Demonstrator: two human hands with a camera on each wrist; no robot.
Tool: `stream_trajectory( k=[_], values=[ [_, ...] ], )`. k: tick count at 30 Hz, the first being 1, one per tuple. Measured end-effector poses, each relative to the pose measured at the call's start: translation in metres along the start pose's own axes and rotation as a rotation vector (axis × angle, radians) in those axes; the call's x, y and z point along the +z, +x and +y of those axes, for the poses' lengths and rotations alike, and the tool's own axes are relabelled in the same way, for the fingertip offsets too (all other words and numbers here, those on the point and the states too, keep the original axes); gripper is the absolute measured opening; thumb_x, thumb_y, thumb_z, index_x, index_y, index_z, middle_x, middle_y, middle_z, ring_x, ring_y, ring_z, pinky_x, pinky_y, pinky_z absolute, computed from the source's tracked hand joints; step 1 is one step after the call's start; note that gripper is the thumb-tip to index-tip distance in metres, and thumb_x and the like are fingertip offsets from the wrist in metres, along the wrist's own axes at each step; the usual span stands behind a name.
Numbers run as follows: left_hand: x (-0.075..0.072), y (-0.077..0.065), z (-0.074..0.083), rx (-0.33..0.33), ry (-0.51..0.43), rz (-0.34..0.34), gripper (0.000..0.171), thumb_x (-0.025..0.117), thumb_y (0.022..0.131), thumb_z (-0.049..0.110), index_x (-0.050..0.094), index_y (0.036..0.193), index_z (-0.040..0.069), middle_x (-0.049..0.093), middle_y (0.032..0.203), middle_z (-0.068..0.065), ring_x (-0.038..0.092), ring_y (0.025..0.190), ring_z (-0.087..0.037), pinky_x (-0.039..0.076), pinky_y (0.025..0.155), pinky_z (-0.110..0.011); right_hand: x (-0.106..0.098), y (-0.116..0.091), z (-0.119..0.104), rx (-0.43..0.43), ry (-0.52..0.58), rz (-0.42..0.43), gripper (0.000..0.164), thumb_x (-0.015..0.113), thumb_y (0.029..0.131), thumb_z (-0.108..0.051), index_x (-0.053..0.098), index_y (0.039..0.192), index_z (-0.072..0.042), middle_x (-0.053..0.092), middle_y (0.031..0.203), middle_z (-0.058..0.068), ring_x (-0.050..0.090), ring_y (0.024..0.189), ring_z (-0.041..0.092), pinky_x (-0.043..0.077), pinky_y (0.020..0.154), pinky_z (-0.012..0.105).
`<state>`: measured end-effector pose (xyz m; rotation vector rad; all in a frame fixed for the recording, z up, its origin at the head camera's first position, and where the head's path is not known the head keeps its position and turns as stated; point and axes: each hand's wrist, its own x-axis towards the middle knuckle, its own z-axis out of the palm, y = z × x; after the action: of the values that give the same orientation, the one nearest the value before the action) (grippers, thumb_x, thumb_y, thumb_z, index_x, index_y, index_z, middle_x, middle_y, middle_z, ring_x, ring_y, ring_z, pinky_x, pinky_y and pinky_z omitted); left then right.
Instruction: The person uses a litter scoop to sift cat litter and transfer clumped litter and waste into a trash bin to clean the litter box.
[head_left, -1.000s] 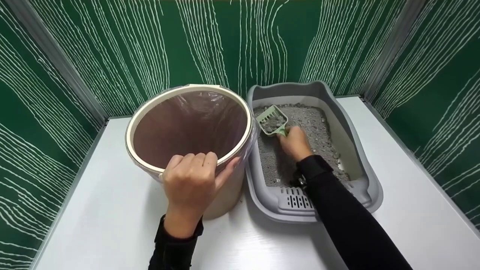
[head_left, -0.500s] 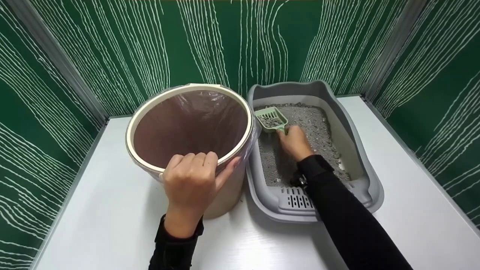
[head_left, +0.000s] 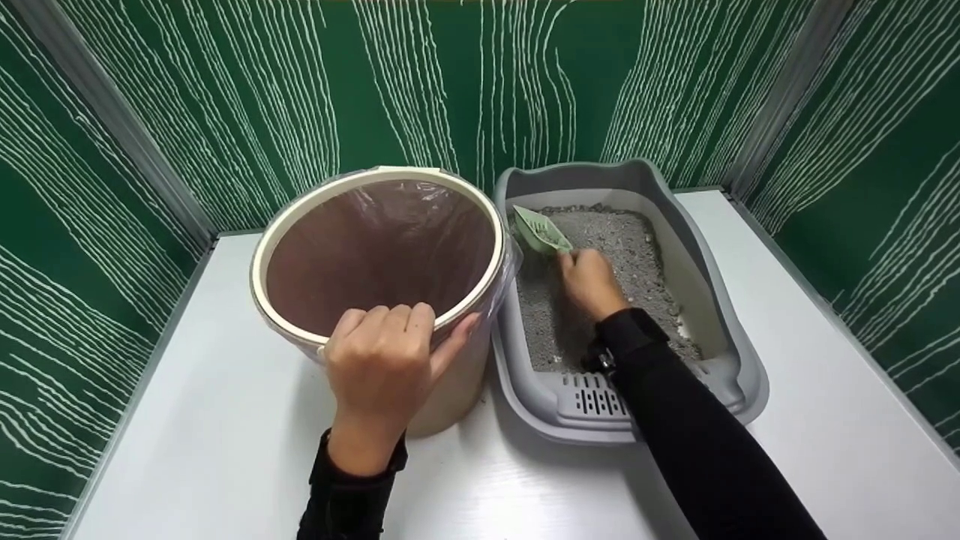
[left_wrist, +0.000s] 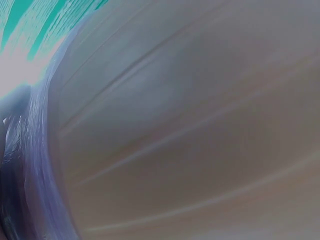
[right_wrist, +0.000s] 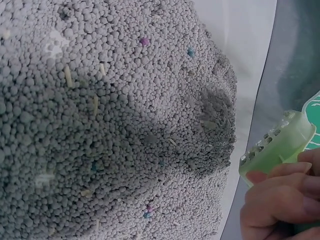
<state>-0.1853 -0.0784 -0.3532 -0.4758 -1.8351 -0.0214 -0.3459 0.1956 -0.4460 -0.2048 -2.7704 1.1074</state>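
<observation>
My left hand (head_left: 382,367) grips the near rim of a bin (head_left: 457,375) lined with a clear plastic bag (head_left: 409,199). The left wrist view shows only the bin's ribbed side (left_wrist: 190,125) and some bag film (left_wrist: 42,165). With curled fingers my right hand (head_left: 592,283) holds the handle of a green slotted litter scoop (head_left: 536,229) above the grey litter box (head_left: 517,360). The scoop is tilted on its side, and some litter shows in it. Below lies grey granular litter (right_wrist: 125,125) with a few coloured and pale bits.
Bin and litter box stand side by side on a white tabletop (head_left: 210,420). Green panels with white wavy lines (head_left: 525,75) rise behind and at both sides, joined by grey posts (head_left: 780,97). A slotted step (head_left: 592,397) forms the box's near end.
The right hand has turned the scoop from level to tilted on its side, still over the litter. My left hand and the bin have stayed in place.
</observation>
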Motion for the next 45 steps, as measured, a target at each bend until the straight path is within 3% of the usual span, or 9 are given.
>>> stream_trajectory(
  k=[7,12,15,18,21,28,36,45],
  values=[
    [-0.0004,0.0004,0.0004,0.003,-0.004,-0.005,0.061,0.066,0.092,0.057,0.042,0.057,0.012,0.040,0.047,-0.002,0.043,0.043,-0.023,0.031,0.052,-0.035,-0.0015,-0.0013,0.0000,-0.009,-0.042,0.005,0.041,0.048,0.107,-0.031,0.054,0.072,-0.010,0.045,0.068,0.002,0.049,0.068,0.024,0.037,0.063,0.033],
    [-0.0004,0.0011,0.0005,0.004,-0.001,-0.003,0.061,0.065,0.092,0.057,0.041,0.057,0.012,0.041,0.047,-0.002,0.043,0.042,-0.023,0.031,0.052,-0.035,-0.0026,-0.0051,-0.0003,-0.037,-0.107,0.026,0.040,0.056,0.104,-0.032,0.044,0.071,-0.013,0.044,0.070,0.005,0.046,0.067,0.025,0.034,0.062,0.035],
    [-0.0002,0.0014,0.0004,0.003,0.000,0.000,0.062,0.065,0.092,0.057,0.041,0.057,0.013,0.040,0.047,-0.002,0.042,0.041,-0.022,0.031,0.052,-0.035,-0.0029,-0.0068,-0.0005,-0.049,-0.130,0.041,0.033,0.060,0.102,-0.030,0.057,0.080,-0.006,0.055,0.074,0.010,0.052,0.070,0.027,0.038,0.065,0.038],
    [-0.0001,0.0012,0.0004,0.003,-0.002,0.002,0.062,0.065,0.092,0.057,0.040,0.057,0.013,0.040,0.047,-0.002,0.042,0.041,-0.022,0.031,0.051,-0.035,-0.0034,-0.0076,-0.0004,-0.051,-0.131,0.050,0.028,0.063,0.100,-0.029,0.072,0.101,-0.003,0.072,0.092,0.018,0.064,0.080,0.031,0.049,0.075,0.045],
    [-0.0001,0.0007,0.0002,0.003,0.000,0.004,0.062,0.064,0.093,0.057,0.041,0.057,0.012,0.040,0.047,-0.002,0.042,0.041,-0.022,0.031,0.051,-0.035,-0.0040,-0.0080,-0.0006,-0.051,-0.123,0.048,0.030,0.065,0.098,-0.027,0.074,0.114,-0.004,0.077,0.106,0.020,0.070,0.089,0.033,0.054,0.085,0.049],
    [0.0004,0.0003,0.0003,0.006,0.004,0.003,0.062,0.064,0.093,0.058,0.042,0.057,0.013,0.041,0.047,-0.002,0.042,0.041,-0.022,0.031,0.051,-0.035,-0.0037,-0.0069,0.0003,-0.046,-0.102,0.061,0.033,0.066,0.098,-0.027,0.074,0.119,-0.003,0.077,0.108,0.020,0.069,0.087,0.031,0.055,0.084,0.048],
    [0.0004,0.0004,0.0005,0.010,0.008,0.004,0.062,0.063,0.093,0.058,0.041,0.057,0.013,0.040,0.047,-0.001,0.042,0.041,-0.022,0.031,0.051,-0.034,-0.0053,-0.0065,0.0021,-0.033,-0.093,0.044,0.041,0.068,0.097,-0.025,0.067,0.132,-0.004,0.071,0.128,0.020,0.071,0.113,0.036,0.055,0.099,0.049],
    [0.0001,-0.0005,0.0006,0.005,0.003,-0.005,0.061,0.065,0.092,0.058,0.042,0.057,0.013,0.041,0.047,-0.002,0.044,0.043,-0.023,0.031,0.051,-0.035,-0.0053,-0.0083,0.0024,-0.077,-0.088,0.097,0.035,0.069,0.096,-0.024,0.071,0.126,-0.005,0.074,0.120,0.020,0.073,0.105,0.036,0.057,0.091,0.049]
  ],
)
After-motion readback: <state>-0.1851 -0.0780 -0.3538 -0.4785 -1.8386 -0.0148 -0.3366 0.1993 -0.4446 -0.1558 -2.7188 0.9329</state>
